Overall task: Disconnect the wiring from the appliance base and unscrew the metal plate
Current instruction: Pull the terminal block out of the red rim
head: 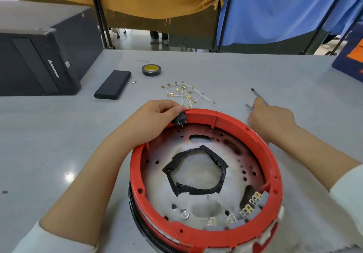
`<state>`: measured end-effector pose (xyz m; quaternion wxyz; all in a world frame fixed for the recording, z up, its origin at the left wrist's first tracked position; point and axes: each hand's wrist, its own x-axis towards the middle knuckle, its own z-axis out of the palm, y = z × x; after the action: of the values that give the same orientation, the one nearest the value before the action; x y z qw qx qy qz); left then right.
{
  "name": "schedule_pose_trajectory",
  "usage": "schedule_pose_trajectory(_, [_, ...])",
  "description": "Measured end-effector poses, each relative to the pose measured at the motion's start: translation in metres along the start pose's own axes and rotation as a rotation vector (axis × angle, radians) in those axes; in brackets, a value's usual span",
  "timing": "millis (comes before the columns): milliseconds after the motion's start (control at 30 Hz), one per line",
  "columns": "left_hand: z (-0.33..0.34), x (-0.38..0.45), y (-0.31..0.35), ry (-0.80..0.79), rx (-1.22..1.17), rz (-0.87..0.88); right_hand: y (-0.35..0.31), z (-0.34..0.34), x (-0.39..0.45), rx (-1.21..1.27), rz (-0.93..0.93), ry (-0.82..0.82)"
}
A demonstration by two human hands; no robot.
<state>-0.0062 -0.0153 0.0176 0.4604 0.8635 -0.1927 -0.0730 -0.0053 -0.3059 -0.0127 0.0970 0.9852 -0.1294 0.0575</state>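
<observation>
The round red appliance base [257, 141] lies open side up on the grey table, showing its scorched metal plate [198, 207] with a ring of black tape [196, 168]. My left hand [155, 119] grips the far left rim, fingers curled over a black socket [179, 119] with metal pins. My right hand [272, 118] is on the table just right of the base, fingers curled beside a thin screwdriver [259, 95] and small pliers [249, 106]; whether it holds either is unclear. A bundle of white wires with brass terminals [184, 93] lies loose beyond the base.
A roll of black tape [151, 70], a flat black case [113, 85] and a small bit [134, 82] lie further back. A black computer tower [37, 62] lies at the left. A blue and orange box [351, 58] stands at the right edge.
</observation>
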Motion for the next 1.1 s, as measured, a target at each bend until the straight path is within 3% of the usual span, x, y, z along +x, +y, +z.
schedule_pose_trajectory(233, [-0.001, -0.002, 0.001, 0.005, 0.011, 0.002, 0.009, 0.009, 0.003, 0.113, 0.011, -0.026])
schedule_pose_trajectory(533, [0.0, 0.001, 0.0, 0.002, 0.0, 0.008, 0.008, -0.002, 0.007, 0.018, 0.018, 0.014])
schedule_pose_trajectory(633, [-0.001, 0.0, 0.0, -0.003, 0.001, 0.016, -0.009, -0.025, -0.001, 0.356, -0.088, 0.081])
schedule_pose_trajectory(733, [-0.002, 0.0, 0.001, -0.009, 0.019, 0.022, -0.048, -0.054, -0.016, 0.971, -0.235, -0.028])
schedule_pose_trajectory(767, [-0.001, 0.0, 0.002, -0.002, 0.016, 0.022, -0.061, -0.06, -0.024, 1.028, -0.34, -0.03])
schedule_pose_trajectory(867, [-0.001, 0.004, 0.003, 0.046, -0.047, 0.0, -0.085, -0.062, -0.044, 0.738, -0.668, 0.028])
schedule_pose_trajectory(1000, [-0.003, 0.011, 0.006, 0.148, 0.147, 0.024, -0.086, -0.054, -0.044, 0.443, -0.691, 0.106])
schedule_pose_trajectory(1100, [-0.002, 0.011, 0.013, 0.194, 0.496, 0.12, -0.092, -0.05, -0.041, 0.275, -0.713, 0.227])
